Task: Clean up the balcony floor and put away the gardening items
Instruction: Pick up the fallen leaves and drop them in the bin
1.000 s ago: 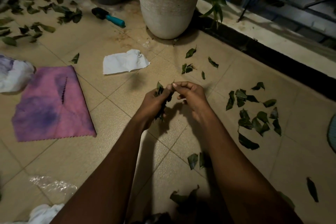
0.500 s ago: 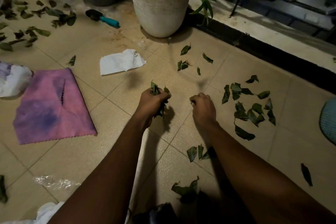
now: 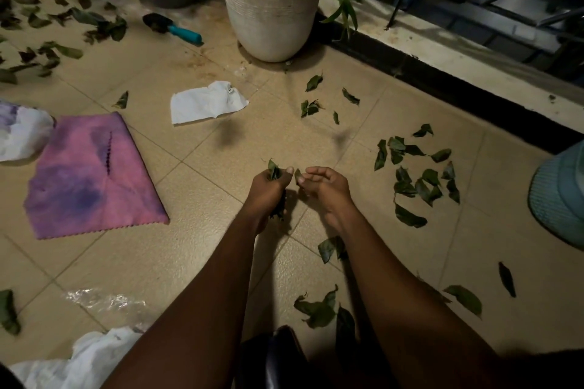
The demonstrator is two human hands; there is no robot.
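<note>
**Fingers wrapped round a fistful of leaves [image 3: 273,170], one more on offer**

Over on the left a pink cloth [image 3: 94,174] lies flat on the tiles [image 3: 196,230]. A crumpled white paper [image 3: 205,103] and a teal-handled trowel [image 3: 177,29] lie beyond it, neither picked up yet. In the middle, the left hand [image 3: 267,189] grips the bunch tight, with leaf tips poking out above and below the fist. Just beside it the right hand [image 3: 328,186] pinches a single leaf [image 3: 297,175] between thumb and curled fingers, holding it towards the bunch. Further right, a scatter of leaves [image 3: 417,177] lies on the tiles. My worry is the handover. The left fist must loosen to take the new leaf, and the crammed bunch could spill, since the lower tips look barely held.
</note>
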